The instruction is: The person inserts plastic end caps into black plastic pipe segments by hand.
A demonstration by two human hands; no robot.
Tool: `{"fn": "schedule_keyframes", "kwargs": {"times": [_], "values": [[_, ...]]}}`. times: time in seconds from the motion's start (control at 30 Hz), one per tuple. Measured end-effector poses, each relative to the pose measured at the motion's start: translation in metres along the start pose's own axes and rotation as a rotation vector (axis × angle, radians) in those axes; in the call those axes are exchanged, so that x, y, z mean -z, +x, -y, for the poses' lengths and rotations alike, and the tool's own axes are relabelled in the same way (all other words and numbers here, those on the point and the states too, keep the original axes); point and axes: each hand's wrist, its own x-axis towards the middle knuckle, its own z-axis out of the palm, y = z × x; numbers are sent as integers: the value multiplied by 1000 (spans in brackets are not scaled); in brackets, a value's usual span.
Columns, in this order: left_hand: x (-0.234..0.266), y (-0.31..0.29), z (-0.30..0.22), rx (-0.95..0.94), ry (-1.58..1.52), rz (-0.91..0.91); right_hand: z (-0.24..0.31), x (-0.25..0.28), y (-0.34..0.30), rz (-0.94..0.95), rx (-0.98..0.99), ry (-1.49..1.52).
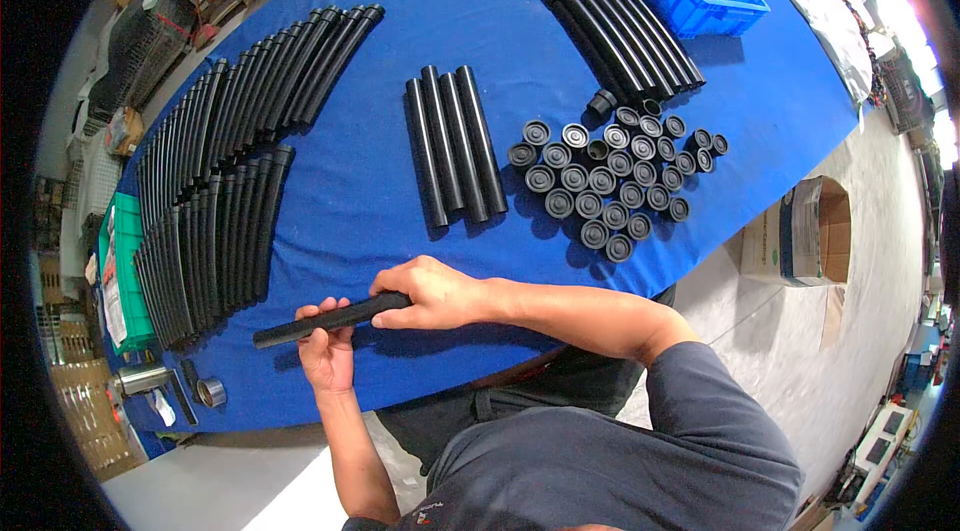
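A black tube (pixel 345 317) lies slantwise across both my hands, low over the near part of the blue tablecloth. My left hand (pixel 328 359) grips it from below near the middle, thumb on the near side. Wrapped over the tube's right end is my right hand (pixel 432 293), which hides that end. Beyond my hands, several plain black tubes (pixel 455 146) rest side by side. To their right sits a loose group of round black caps (pixel 602 181) with ringed faces, and one cap (pixel 602 102) is tipped on its side.
Rows of black tubes with end fittings (pixel 215 131) fill the table's left side. More tubes (pixel 610 11) lie at the back right beside a blue crate (pixel 715 16). A green bin (pixel 130 281) and a tape roll (pixel 211 392) are at left. A cardboard box (pixel 800 236) stands on the floor.
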Motion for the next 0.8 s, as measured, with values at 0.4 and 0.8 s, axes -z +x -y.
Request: {"fn": "schedule_keyframes", "kwargs": {"times": [0.4,0.8], "values": [[3,0,0,-8,-22,21,-3,-8,-1,-273,306,-101],[2,0,0,-35,-39,-21,3,-9,-3,-448,419,-221]]}}
